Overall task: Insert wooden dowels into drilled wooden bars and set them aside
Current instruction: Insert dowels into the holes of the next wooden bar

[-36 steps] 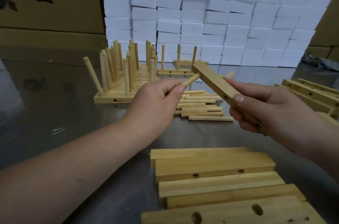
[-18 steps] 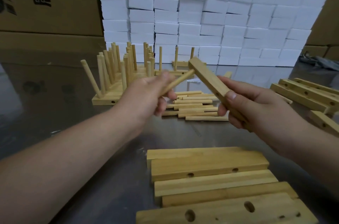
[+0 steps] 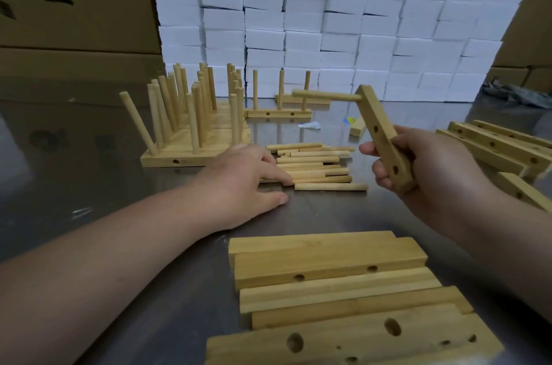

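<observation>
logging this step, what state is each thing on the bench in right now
held bar: tilted, one dowel in, two visible holes empty
inserted dowel: seated, sticking out sideways
loose dowels: lying flat in a pile
blank bars: flat, no dowels
finished bars: dowels standing
right grip: holds held bar
left grip: fingers rest on loose dowels

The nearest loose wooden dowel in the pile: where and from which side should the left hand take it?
Probably pinch the light round wooden dowel at mid-length, from above and the near side: it lies flat on the metal table, outermost, near side free.
</observation>
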Available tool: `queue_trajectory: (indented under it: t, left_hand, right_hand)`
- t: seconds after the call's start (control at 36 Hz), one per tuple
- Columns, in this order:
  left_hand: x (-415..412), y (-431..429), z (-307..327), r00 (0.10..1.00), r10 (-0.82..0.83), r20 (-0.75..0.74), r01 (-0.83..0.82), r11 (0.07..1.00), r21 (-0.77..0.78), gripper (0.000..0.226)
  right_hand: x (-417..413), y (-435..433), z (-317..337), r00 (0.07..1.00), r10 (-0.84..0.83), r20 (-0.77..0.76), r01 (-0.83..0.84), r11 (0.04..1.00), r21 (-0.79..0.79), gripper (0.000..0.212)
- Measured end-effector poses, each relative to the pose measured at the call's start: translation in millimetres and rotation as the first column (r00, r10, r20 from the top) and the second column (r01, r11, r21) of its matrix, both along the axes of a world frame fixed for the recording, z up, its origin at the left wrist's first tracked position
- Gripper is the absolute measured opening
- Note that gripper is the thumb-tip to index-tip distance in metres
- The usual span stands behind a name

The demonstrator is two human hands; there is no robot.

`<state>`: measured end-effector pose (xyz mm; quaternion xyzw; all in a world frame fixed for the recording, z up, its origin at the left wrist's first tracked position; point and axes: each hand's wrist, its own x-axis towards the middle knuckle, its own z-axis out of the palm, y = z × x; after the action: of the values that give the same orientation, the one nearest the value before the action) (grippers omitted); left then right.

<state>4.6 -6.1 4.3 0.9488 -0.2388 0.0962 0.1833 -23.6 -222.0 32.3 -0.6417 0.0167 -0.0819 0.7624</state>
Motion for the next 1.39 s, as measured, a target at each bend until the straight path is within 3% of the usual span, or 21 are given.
queue_trajectory:
  t: [0.17,0.28,0.39,0.44,0.53,0.64,0.75,0.92,1.08,1.19,1.39]
  left_hand:
    - [-2.3,-1.3,-0.9,0.986,-0.159,-0.042,0.161,0.985,0.057,0.036]
    - [-1.7,-1.0,-0.7,0.988,-0.153,0.005,0.153,0.988,0.018,0.025]
    - [-3.6,-2.9,0.6,0.985,-0.155,0.074,0.156,0.988,-0.011,0.008]
    - [-4.3,-3.7,1.0,0.985,-0.156,0.077,0.159,0.987,-0.033,0.016]
    - [-4.2,-3.9,0.7,0.985,-0.158,0.065,0.152,0.985,0.076,0.037]
    - [-4.9,-5.2,2.6,0.981,-0.168,0.095,0.150,0.973,0.173,0.030]
    - [-4.2,-6.2,1.7,0.980,-0.141,0.144,0.128,0.987,0.094,0.020]
    - [-11.7,-3.5,6.0,0.985,-0.039,0.166,0.082,0.961,-0.264,0.007]
    - [-20.6,-9.7,7.3,0.977,-0.080,0.196,0.142,0.935,-0.326,0.007]
    - [-17.9,-9.4,5.7,0.964,-0.037,0.265,0.129,0.931,-0.342,0.031]
    - [-17.0,-8.5,8.0,0.944,-0.023,0.330,0.162,0.901,-0.402,0.038]
  right_hand:
    - [1.2,11.8,-6.7,0.999,0.048,0.000,-0.048,0.999,-0.004,0.031]
    - [2.8,7.7,-6.6,0.999,-0.039,-0.004,0.038,0.996,-0.076,0.023]
    - [9.0,1.6,-8.1,0.990,-0.141,-0.022,0.134,0.971,-0.199,0.029]
    - [13.0,1.2,-6.4,0.981,-0.182,-0.062,0.166,0.965,-0.204,0.030]
    - [15.3,2.3,-2.4,0.979,-0.177,-0.097,0.157,0.970,-0.184,0.033]
    - [10.8,6.2,-4.2,0.982,-0.174,-0.074,0.157,0.968,-0.197,0.028]
    - [4.8,6.0,-9.1,0.993,-0.117,0.028,0.120,0.972,-0.203,0.025]
    - [2.7,0.4,-9.4,0.994,-0.050,0.096,0.075,0.959,-0.275,0.032]
    - [-2.4,9.9,-10.5,0.987,0.009,0.162,0.046,0.944,-0.327,0.033]
    - [-8.1,14.0,-10.5,0.977,0.071,0.202,0.020,0.910,-0.415,0.036]
    - [-14.8,17.0,-9.1,0.971,0.124,0.205,-0.008,0.873,-0.488,0.038]
